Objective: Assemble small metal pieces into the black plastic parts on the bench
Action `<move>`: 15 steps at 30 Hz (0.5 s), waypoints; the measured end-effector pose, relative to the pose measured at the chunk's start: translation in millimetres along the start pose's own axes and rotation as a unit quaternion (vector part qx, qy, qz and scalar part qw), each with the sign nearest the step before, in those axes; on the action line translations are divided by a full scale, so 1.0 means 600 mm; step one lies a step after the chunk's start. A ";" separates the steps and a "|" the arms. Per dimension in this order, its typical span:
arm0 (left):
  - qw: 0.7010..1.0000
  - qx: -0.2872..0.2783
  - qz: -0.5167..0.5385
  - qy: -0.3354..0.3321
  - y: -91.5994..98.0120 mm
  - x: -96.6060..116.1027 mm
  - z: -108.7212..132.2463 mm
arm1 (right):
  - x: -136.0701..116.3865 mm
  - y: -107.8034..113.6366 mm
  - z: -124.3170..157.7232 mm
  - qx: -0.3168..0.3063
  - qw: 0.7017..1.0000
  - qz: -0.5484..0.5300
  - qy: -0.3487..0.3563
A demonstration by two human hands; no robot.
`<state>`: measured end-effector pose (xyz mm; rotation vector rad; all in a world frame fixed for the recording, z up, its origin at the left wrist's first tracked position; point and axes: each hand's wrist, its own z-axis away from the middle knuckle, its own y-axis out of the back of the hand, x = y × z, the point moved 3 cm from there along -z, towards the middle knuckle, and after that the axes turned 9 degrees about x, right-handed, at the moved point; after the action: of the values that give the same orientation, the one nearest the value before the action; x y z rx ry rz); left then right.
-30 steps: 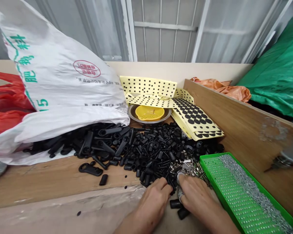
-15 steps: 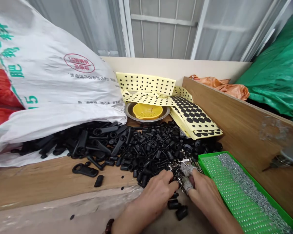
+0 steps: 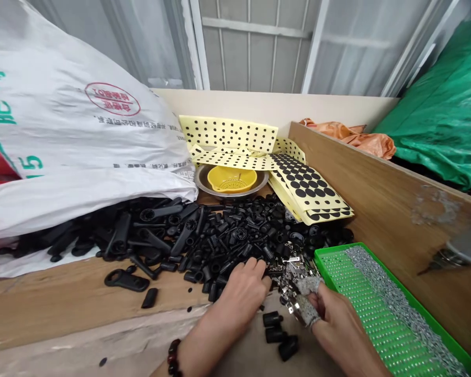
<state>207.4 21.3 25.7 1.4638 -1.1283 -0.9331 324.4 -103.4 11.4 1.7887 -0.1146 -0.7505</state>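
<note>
My left hand (image 3: 244,288) is at the front edge of a heap of small black plastic parts (image 3: 235,230), with curled fingers. Its fingertips are hidden, so what they grip, if anything, does not show. Grey covers wrap the thumb and forefinger of my right hand (image 3: 333,317), which is closed on a small shiny metal clip (image 3: 294,309) near the thumb tip. Beyond these fingers lies a pile of similar metal pieces (image 3: 292,269). Between my forearms, several black cylindrical plastic pieces (image 3: 275,334) lie on the table.
At right stands a green tray (image 3: 318,254) of small metal pieces beside a wooden board (image 3: 371,193). A yellow strainer (image 3: 232,180) sits in a metal bowl (image 3: 199,180), near yellow sticker sheets (image 3: 310,191). A white sack (image 3: 78,136) spills larger black handles (image 3: 121,230) on the left.
My hands have moved apart: the left one away from the metal pieces towards the black parts, the right one slightly right and nearer me. One more black cylinder shows between them.
</note>
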 end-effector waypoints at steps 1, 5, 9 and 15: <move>1.000 0.002 0.003 0.010 0.002 -0.003 0.001 | -0.001 -0.002 0.002 -0.003 1.000 0.004 0.007; 0.998 0.023 0.041 0.032 0.020 -0.003 0.009 | -0.014 -0.012 0.007 -0.034 0.998 0.025 0.045; 0.983 0.061 0.171 -0.009 0.034 0.009 0.019 | -0.032 -0.016 0.010 -0.050 0.995 0.046 0.078; 0.938 0.108 0.318 0.088 0.031 0.016 0.029 | -0.031 -0.003 0.016 0.001 0.992 0.001 0.130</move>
<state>190.5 6.9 40.9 1.1943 -1.4740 -0.2278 304.1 -102.5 16.6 1.8710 0.0568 -0.5102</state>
